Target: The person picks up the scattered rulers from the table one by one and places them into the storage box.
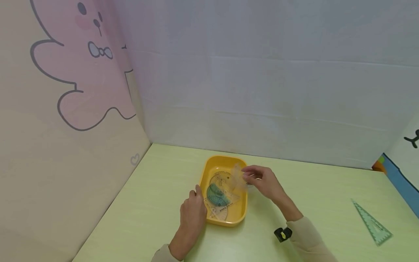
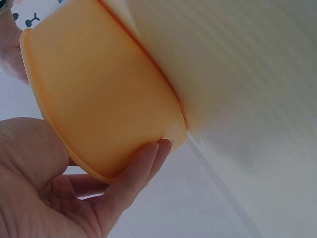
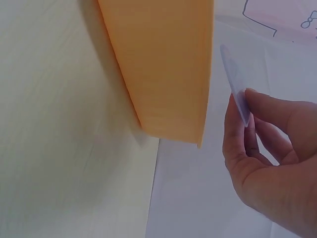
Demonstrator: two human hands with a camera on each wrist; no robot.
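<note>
A yellow plastic tray [image 1: 243, 214] stands on the table with clear protractors [image 1: 220, 179] and a teal protractor [image 1: 216, 196] overlapping inside it. My left hand [image 1: 193, 211] grips the tray's left side; the left wrist view shows the thumb at the rim and fingers against the outer wall. Above the tray's right edge, my right hand [image 1: 263, 182] pinches a clear plastic set square [image 3: 235, 82] between thumb and fingers. That piece is see-through and blurred in the head view, so its full outline is hard to tell.
A green set square [image 1: 372, 223] lies on the table at the right. White sheeting [image 1: 262, 91] rises behind the table's back edge, and a wall with a pink bear picture [image 1: 95, 72] stands on the left. Around the right wrist is a black band [image 1: 283, 234].
</note>
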